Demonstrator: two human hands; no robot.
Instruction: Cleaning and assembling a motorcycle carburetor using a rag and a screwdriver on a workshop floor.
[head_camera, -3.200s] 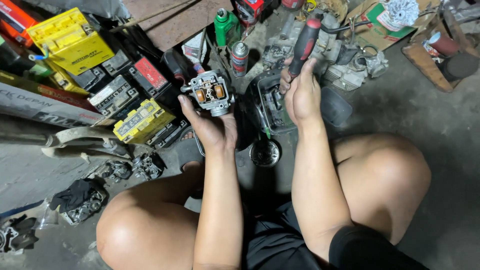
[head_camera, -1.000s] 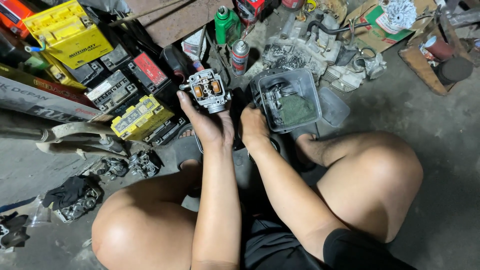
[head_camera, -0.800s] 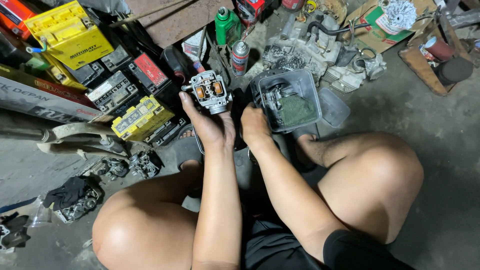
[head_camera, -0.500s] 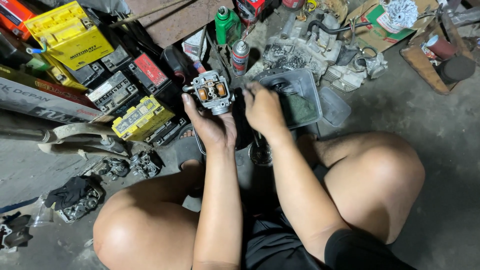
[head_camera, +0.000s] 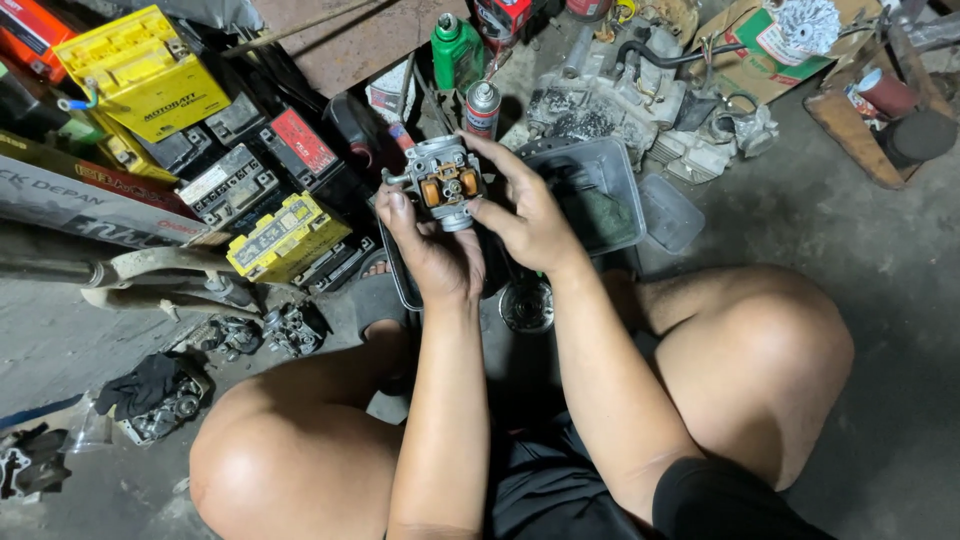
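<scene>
I hold a small grey metal carburetor (head_camera: 443, 180) with two orange floats showing on its open side. My left hand (head_camera: 428, 250) grips it from below, thumb up its left side. My right hand (head_camera: 525, 215) wraps around its right side, fingers over the top and a fingertip at the floats. I squat above a concrete floor, knees spread, with the part held over a dark tray (head_camera: 398, 285). A clear plastic tub (head_camera: 600, 190) sits just behind my right hand.
Several yellow, black and red batteries (head_camera: 285, 232) pile up at the left. A green bottle (head_camera: 455, 50) and a spray can (head_camera: 482, 108) stand behind. A grimy engine block (head_camera: 620, 105) lies beyond the tub, beside a clear lid (head_camera: 670, 212). Loose metal parts (head_camera: 255, 330) litter the floor at the left.
My right hand left the clear tub and came onto the carburetor's right side. Earlier it held a red-handled screwdriver, which it no longer holds. My left hand kept holding the carburetor.
</scene>
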